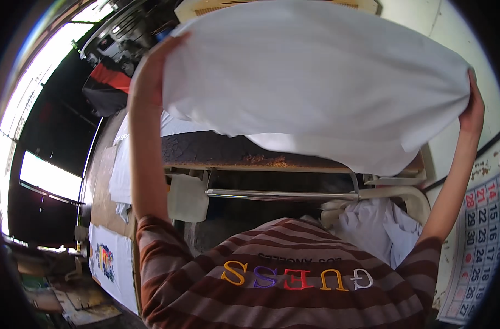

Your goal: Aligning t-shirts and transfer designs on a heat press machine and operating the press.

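A large plain white cloth (316, 82) is spread wide between my two raised hands, its lower edge hanging in loose folds. My left hand (158, 63) is closed on its left side, with the fingers partly hidden behind the fabric. At the far right, my right hand (473, 107) grips the other side, and creases run inward from that hold. Whether the cloth is a garment I cannot tell. Beneath it lies a dark, worn work surface (200, 147) with a wooden front edge, partly covered by the cloth.
A metal bar (283, 194) runs below the work surface. Crumpled white fabric (376, 225) lies at the lower right, near a wall calendar (478, 247). White fabric with a colourful print (110, 260) is at the lower left. Machinery (124, 33) stands at the upper left.
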The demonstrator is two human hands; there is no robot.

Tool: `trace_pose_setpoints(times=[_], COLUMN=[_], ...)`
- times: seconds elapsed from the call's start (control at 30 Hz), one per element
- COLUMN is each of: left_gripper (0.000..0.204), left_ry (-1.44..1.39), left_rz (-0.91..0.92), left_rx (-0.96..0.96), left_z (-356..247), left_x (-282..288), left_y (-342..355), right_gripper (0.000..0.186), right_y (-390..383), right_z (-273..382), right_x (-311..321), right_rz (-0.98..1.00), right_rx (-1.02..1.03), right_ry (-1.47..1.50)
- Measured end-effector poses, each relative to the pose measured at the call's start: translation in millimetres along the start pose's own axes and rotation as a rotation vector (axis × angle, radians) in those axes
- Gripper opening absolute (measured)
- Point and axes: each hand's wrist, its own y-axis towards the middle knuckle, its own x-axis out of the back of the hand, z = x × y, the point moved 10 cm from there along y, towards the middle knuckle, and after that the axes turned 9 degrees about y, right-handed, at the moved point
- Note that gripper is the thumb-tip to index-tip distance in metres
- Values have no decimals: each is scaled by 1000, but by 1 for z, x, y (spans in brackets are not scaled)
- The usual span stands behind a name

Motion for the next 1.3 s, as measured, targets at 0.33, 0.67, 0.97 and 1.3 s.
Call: trace_pose_setpoints(times=[0.33,0.67,0.97,1.3], left_gripper=[28,34,36,36], left_ry=[-352,-290,-134,-309], left_rz=[173,-131,8,-105], left_rx=[-251,-277,-189,-282], left_z=[-61,-80,-32,38], left_x=[54,24,-50,-134], left_y=[47,64,157,329], right_gripper=[31,31,43,30], right_y=[7,46,155,305], right_z=[0,-20,-45,-182], right_x=[-17,-50,-36,-47], right_rz=[99,666,256,483], right_rx=[-242,-220,-97,-217], right_ry=[-42,-336,-415,-171])
